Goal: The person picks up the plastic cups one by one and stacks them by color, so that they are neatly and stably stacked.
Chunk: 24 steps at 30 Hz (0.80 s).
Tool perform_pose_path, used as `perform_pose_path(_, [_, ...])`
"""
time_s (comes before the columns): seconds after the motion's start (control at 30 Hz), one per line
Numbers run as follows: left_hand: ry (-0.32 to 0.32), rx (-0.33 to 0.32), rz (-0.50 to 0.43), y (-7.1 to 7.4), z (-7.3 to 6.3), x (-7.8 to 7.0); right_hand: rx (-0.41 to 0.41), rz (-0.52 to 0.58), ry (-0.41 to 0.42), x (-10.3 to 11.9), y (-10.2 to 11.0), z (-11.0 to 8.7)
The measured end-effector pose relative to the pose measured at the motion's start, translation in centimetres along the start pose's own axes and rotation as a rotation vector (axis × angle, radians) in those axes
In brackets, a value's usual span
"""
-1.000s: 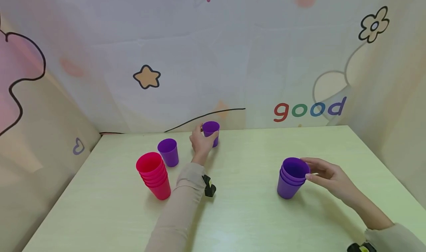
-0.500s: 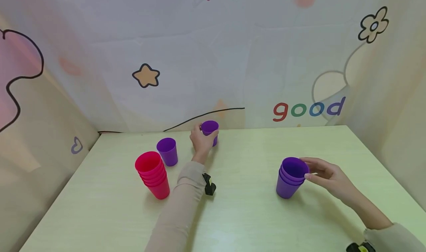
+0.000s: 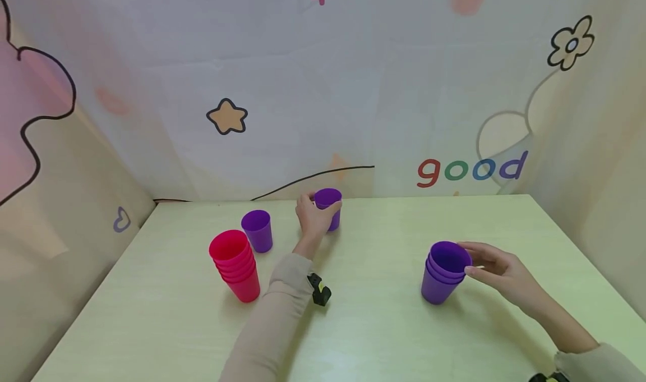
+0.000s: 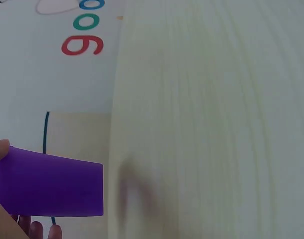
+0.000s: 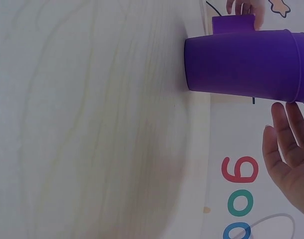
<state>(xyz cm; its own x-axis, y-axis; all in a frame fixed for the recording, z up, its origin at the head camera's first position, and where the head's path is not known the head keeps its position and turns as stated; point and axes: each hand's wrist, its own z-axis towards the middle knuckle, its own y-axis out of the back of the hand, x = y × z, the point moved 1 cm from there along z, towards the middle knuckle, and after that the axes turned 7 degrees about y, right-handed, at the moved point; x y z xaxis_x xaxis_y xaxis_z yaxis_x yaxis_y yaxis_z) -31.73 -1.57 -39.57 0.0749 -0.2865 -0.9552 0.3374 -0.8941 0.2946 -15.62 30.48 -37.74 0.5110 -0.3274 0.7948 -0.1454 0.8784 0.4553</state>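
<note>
Near the back edge, my left hand (image 3: 314, 216) grips a purple cup (image 3: 335, 219) from its left side, thumb and fingers around its upper part. In the left wrist view, this cup (image 4: 52, 186) shows from the side, a shadow beside its base. My right hand (image 3: 504, 272) is at a stack of nested purple cups (image 3: 436, 286) on the right, its fingertips right at the rim. Seen from the right wrist, its visible fingers (image 5: 286, 139) reach out fairly straight toward the stack; the thumb is hidden there. Another purple cup (image 3: 259, 236) stands upright at the left.
A stack of red cups (image 3: 242, 286) stands on the left, just in front of the lone purple cup. Behind the pale wooden table (image 3: 373, 326) hangs a printed cloth (image 3: 303, 90), which also covers both sides.
My left hand and its cup have shifted slightly right and toward me. The right hand and both stacks hold their places; the head view has tilted a little.
</note>
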Motion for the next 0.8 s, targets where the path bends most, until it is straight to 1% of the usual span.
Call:
perform_pose_path(0.23, [-0.040,0.048,-0.015,0.3,-1.2,-0.8,-0.004,-0.007,0.005,-0.2,0.0,-0.1])
perform_pose_path(0.43, [-0.050,0.086,-0.040,0.5,-2.3,-1.3,-0.004,-0.009,-0.002,-0.2,0.1,-0.1])
perform_pose_path(0.8, [-0.097,0.150,-0.058,1.5,-3.7,-2.3,-0.004,-0.006,0.018,-0.2,-0.1,0.0])
